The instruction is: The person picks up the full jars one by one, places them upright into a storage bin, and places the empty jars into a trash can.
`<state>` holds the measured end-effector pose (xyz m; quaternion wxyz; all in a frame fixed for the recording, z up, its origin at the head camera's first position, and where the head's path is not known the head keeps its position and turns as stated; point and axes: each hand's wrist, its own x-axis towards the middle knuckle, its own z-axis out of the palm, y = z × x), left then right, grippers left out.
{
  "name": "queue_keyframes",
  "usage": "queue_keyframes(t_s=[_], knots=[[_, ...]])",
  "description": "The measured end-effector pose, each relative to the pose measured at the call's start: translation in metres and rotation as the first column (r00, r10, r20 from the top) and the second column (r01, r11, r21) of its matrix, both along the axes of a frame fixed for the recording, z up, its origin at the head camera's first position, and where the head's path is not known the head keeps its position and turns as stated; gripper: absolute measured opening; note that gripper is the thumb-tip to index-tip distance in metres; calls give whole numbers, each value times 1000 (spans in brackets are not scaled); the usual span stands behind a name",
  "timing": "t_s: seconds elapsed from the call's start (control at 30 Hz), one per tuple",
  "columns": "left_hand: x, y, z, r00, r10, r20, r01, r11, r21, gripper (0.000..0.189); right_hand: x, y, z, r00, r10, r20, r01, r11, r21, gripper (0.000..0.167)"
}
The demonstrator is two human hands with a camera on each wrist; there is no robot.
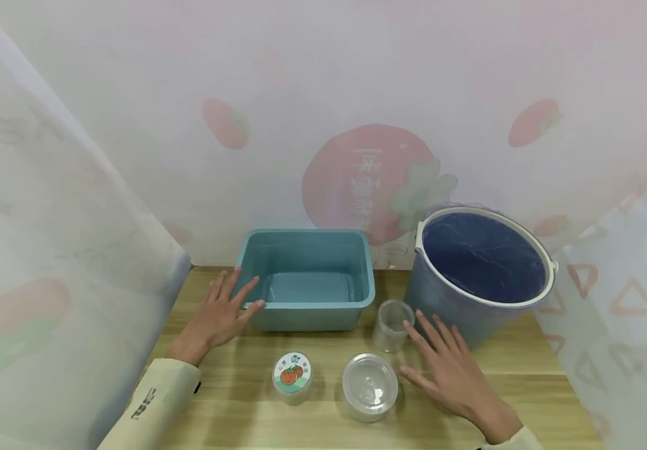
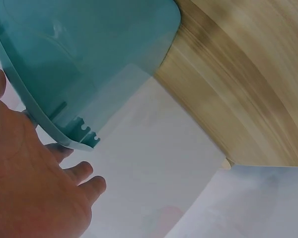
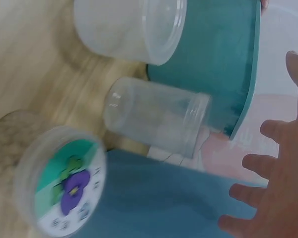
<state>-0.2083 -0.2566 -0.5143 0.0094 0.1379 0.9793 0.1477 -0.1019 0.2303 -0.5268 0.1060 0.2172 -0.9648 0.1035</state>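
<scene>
My left hand (image 1: 219, 319) is at the front left corner of a teal plastic basin (image 1: 306, 317), fingers spread; whether they touch its rim I cannot tell. The left wrist view shows the fingers beside the basin's edge (image 2: 27, 101). Over the table's right half is my right hand (image 1: 449, 372), fingers apart, holding nothing. Close to its fingertips stands a lidless clear jar (image 1: 389, 340). Another clear jar (image 1: 369, 386) has a see-through top. Left of that is a jar with a tomato-label lid (image 1: 292, 374). The right wrist view shows a purple-flower-label jar (image 3: 69, 183) with beige contents.
A large blue bucket (image 1: 441, 300) with a white rim stands at the back right, lined with clear film. The wooden table (image 1: 233, 412) meets white sheets (image 1: 132, 112) printed with red fruit at the back and sides.
</scene>
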Motion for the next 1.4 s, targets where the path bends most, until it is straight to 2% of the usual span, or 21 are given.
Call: queue_keyframes(t_s=[0.2,0.4,0.67,0.87,1.17,1.4], knots=[[0,-4,-1,1000,2,5,-2,1000,-9,76,16,19,-14,998,-14,62,17,998,-56,79],[2,-7,-6,1000,6,8,-6,1000,-2,79,28,39,-35,996,-49,71,56,993,-100,79],[2,-6,-9,1000,7,19,-7,999,39,82,32,55,-65,1000,-22,11,23,992,-122,86],[1,-6,-11,999,8,43,-9,999,36,85,35,62,-86,1000,6,23,-3,992,-127,92],[-2,-8,-8,998,15,61,-18,998,53,85,25,69,-96,990,53,-129,-65,994,-84,97],[-3,-8,-8,997,19,69,-23,998,56,86,24,68,-98,988,61,-142,-74,993,-91,92]])
